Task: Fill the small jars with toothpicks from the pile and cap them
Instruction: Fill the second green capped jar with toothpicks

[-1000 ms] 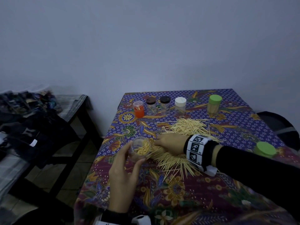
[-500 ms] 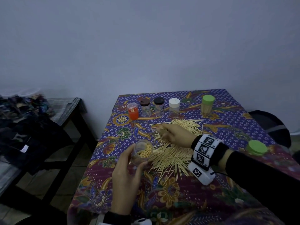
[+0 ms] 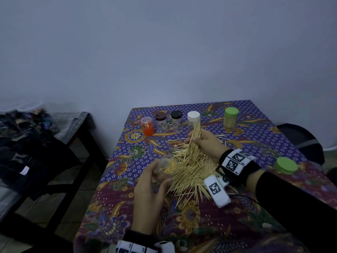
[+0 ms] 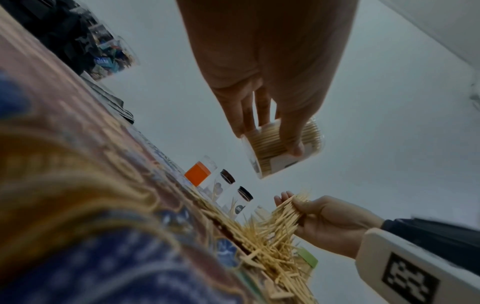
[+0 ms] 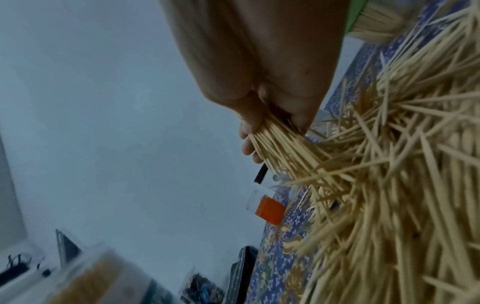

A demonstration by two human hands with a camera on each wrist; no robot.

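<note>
On the left of the head view stands a dark side table [image 3: 60, 136] heaped with dark clothes, apart from the patterned table [image 3: 255, 143], with open floor between them. The left hand [image 3: 148, 194] grips a clear open jar [image 3: 165, 168] above the table's left part, fingers and thumb wrapped round its wall. The head view looks into its mouth at toothpick ends; the left wrist view shows instead the jar's side [image 4: 283, 148], tilted, well filled, clear of the cloth. Just right lies the toothpick pile [image 3: 193, 170], which the right wrist view shows as a thick tangle [image 5: 402, 185] spreading toward the near edge. The right hand [image 3: 204, 141] is clenched on a bundle of toothpicks [image 3: 195, 137], lifted at the pile's far side. Behind, near the wall edge, stand an orange jar [image 3: 147, 126], two dark-capped jars [image 3: 161, 121], a white-capped jar [image 3: 193, 119] and a green-capped jar [image 3: 230, 117]. A loose green cap [image 3: 286, 165] lies near the right edge, with bare cloth round it.
</note>
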